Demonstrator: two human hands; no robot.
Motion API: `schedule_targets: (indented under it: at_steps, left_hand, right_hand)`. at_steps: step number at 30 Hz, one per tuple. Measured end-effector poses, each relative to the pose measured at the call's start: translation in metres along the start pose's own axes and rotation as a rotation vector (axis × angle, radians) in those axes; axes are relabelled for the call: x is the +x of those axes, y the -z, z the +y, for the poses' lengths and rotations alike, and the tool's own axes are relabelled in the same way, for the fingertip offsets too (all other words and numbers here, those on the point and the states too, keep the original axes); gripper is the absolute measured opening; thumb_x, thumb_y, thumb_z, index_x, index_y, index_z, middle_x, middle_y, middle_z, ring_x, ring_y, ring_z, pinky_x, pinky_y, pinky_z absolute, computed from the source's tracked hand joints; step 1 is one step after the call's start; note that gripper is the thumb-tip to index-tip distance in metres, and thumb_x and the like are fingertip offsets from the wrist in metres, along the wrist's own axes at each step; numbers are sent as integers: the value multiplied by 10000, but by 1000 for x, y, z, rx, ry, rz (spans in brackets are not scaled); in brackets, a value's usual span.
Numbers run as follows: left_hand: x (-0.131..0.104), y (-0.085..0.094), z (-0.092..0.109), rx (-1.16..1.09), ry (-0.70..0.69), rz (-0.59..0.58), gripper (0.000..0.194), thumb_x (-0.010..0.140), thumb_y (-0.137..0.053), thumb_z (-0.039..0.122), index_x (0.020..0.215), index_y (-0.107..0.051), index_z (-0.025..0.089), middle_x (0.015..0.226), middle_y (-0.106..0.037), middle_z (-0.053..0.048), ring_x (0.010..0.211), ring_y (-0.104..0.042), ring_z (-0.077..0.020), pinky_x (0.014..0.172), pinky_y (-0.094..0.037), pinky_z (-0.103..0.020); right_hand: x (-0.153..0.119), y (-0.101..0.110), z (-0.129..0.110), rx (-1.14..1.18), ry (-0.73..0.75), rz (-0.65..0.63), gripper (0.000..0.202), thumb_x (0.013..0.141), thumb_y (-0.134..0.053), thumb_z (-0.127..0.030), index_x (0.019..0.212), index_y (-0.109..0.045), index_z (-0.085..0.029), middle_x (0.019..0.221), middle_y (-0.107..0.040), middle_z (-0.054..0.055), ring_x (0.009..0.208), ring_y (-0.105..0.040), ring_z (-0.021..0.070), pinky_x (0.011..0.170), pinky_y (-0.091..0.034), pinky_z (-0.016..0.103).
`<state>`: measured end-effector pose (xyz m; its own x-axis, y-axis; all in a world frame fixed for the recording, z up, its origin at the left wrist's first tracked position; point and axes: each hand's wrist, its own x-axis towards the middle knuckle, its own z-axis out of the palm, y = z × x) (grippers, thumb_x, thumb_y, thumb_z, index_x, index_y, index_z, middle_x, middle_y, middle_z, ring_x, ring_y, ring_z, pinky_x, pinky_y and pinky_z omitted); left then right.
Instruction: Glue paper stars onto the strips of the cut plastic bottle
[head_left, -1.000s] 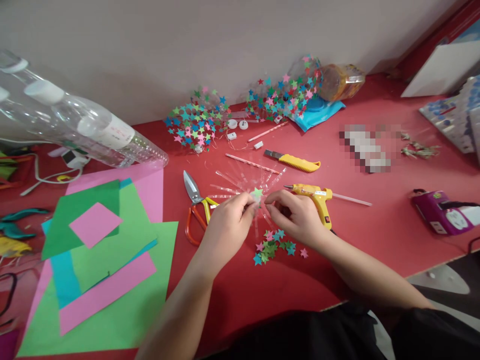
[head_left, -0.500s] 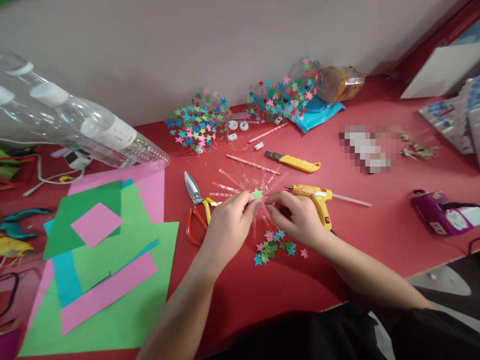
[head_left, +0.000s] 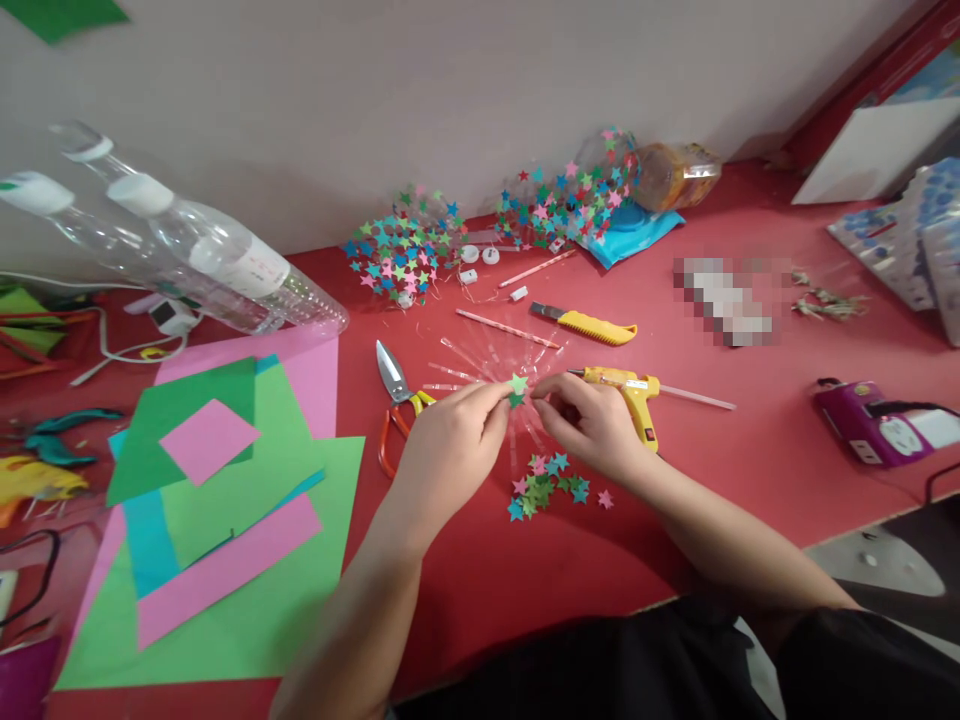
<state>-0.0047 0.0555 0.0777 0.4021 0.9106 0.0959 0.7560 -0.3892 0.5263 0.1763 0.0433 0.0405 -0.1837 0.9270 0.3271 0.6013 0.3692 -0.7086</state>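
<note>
My left hand (head_left: 463,440) pinches at the centre of a fan of clear plastic strips (head_left: 457,352), beside a light green paper star (head_left: 518,384) with a darker green star just below it. Close by on the right, my right hand (head_left: 589,418) has thumb and fingertips drawn together; what they grip, if anything, is too small to tell. Loose paper stars (head_left: 541,490) lie in a small pile below the hands. Orange-handled scissors (head_left: 393,375) are partly hidden behind my left hand, and a yellow glue gun (head_left: 634,395) lies behind my right.
Coloured paper sheets (head_left: 285,600) and clear bottles (head_left: 240,262) are at the left. Behind stand star-covered clusters (head_left: 405,245), a yellow cutter (head_left: 596,326) and striped sticks (head_left: 510,328). A purple power socket (head_left: 862,425) sits at the right.
The view has shifted slightly, moving the paper and bottles rightward. A darker green star now shows more clearly beneath the light green one. Both hands remain near the strips' centre.
</note>
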Motion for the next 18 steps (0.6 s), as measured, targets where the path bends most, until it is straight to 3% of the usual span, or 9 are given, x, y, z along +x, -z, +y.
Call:
schedule_targets:
  at_steps: [5,12,18]
  left_hand:
    - [2,0,-2,-186,74,-82,114,889,-555,225,931,-661,216,884,-732,-27,811,-675,-191,716,-492,-296]
    - [5,-7,-3,-263,63,-11,115,878,-547,216,824,-647,197,780,-683,-9,720,-616,-150,658,-444,-263]
    - [3,-6,1,-239,37,-38,152,892,-517,203,866,-667,199,858,-714,-39,801,-641,-177,714,-460,-292]
  right_hand:
    - [0,1,-1,-29,8,7,122,887,-494,-224,889,-608,-181,534,-496,-64,466,-456,72,520,-349,202]
    - [-2,-3,-1,-108,5,-58,187,919,-501,-308,957,-625,-173,540,-530,-52,491,-487,84,530,-328,211]
    - [-3,-3,-4,-92,-35,-30,190,922,-492,-327,891,-610,-181,585,-562,-32,526,-501,91,544,-332,214]
